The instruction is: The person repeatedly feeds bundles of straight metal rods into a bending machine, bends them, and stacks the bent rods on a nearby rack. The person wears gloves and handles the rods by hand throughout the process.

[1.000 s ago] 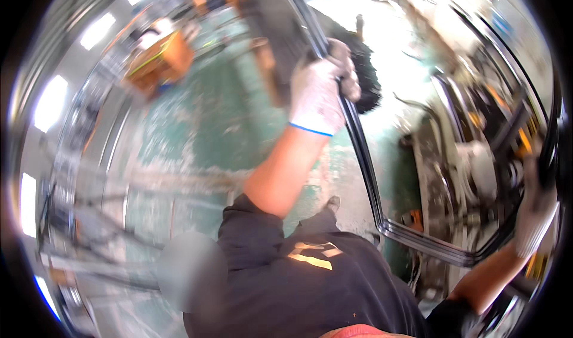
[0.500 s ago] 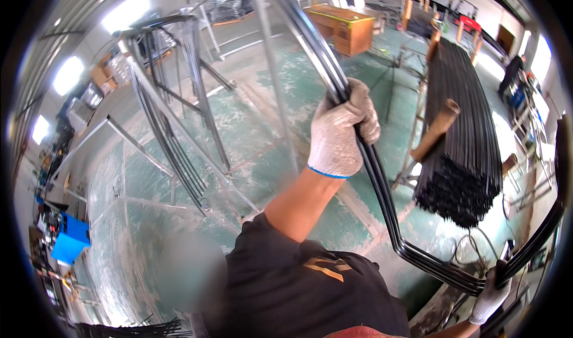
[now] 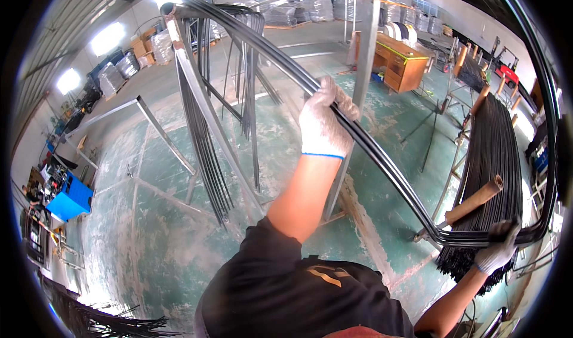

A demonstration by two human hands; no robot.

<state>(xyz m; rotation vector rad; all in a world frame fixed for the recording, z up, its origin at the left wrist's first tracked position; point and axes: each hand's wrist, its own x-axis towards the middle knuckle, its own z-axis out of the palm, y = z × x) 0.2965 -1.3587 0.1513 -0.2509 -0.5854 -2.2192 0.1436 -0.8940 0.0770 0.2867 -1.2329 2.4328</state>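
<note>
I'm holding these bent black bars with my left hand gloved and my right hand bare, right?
No: your right hand isn't bare; the head view shows it in a pale glove. Your left hand is gloved, and both hold the bent black bars.

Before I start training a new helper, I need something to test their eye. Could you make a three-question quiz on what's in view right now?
1. True or false: the left hand and the right hand both hold the bent black rods.
2. What colour is the cuff edge of the left glove? A) red B) blue C) yellow
3. Which is farther left in the picture: the blue box or the wooden desk?

Key: 1. True. 2. B. 3. The blue box.
</note>
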